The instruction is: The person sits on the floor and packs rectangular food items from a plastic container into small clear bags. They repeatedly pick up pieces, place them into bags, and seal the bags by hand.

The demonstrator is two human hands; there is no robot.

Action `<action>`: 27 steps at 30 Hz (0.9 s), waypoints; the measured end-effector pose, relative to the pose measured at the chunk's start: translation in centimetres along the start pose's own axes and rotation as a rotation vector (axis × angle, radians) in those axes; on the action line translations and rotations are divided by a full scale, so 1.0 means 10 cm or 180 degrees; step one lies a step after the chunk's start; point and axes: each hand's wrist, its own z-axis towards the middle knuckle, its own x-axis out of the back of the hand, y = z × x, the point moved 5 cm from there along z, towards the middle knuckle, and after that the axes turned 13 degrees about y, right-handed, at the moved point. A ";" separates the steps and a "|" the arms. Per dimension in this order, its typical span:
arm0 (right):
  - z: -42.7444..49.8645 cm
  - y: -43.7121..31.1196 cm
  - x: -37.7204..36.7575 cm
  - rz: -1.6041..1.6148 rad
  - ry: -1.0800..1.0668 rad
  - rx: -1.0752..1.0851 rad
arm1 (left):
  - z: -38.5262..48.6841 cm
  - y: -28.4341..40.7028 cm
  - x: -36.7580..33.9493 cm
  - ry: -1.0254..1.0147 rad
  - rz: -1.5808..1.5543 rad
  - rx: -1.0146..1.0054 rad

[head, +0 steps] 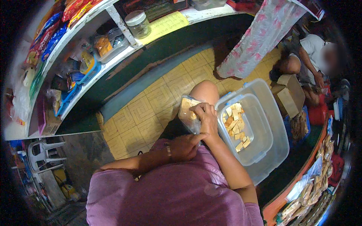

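Note:
A clear plastic bag point(185, 120) holding flat tan pieces, perhaps crackers or cut bread, is in front of my raised knee. My right hand point(208, 114) grips the bag's right side, fingers bent over the pieces near its top. My left hand point(185, 147), with a band at the wrist, is curled just below the bag, its thumb by my right wrist. Whether it holds the bag's lower end is hidden. To the right stands a translucent plastic bin point(278, 135). Loose tan pieces point(233, 121) lie along the left part of its bottom.
White shelves point(116, 56) curve along the left and top, holding a lidded jar point(138, 25), baskets and snack packs. A floral curtain point(254, 48) hangs beyond the bin. Another person point(311, 53) sits at upper right near a cardboard box point(288, 96). Bagged goods point(305, 195) line the lower right.

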 end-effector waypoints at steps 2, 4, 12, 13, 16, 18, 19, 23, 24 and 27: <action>0.00 0.00 0.04 0.0086 -0.0023 0.0055 | -0.04 -0.04 0.18 0.0286 0.0537 -0.0175; 0.02 0.00 0.09 0.0265 -0.0024 0.0085 | 0.04 -0.29 0.52 0.1448 0.0274 0.0033; 0.05 0.08 0.25 0.0278 -0.0136 0.0107 | 0.64 -1.25 0.19 0.1433 -0.1858 0.1388; 0.06 0.11 0.29 0.0277 -0.0095 0.0119 | 0.63 -1.21 0.20 0.1451 -0.1924 0.1370; 0.16 0.30 0.39 0.0197 0.0159 -0.0044 | 0.63 -1.12 0.23 0.1367 -0.2102 0.1467; 0.18 0.41 0.43 0.0234 0.0263 -0.0391 | 0.67 -1.06 0.26 0.1381 -0.2296 0.1204; 0.18 0.42 0.42 0.0215 0.0188 -0.0354 | 0.68 -1.08 0.25 0.1402 -0.2180 0.1331; 0.14 0.37 0.38 0.0405 0.0082 -0.0234 | 0.74 -1.18 0.17 0.1635 -0.2069 0.1525; 0.11 0.35 0.37 0.0496 0.0087 -0.0204 | 0.75 -1.19 0.16 0.1726 -0.2122 0.1592; 0.07 0.37 0.31 0.0266 0.0036 -0.0223 | 0.73 -1.19 0.12 0.1547 -0.2294 0.1607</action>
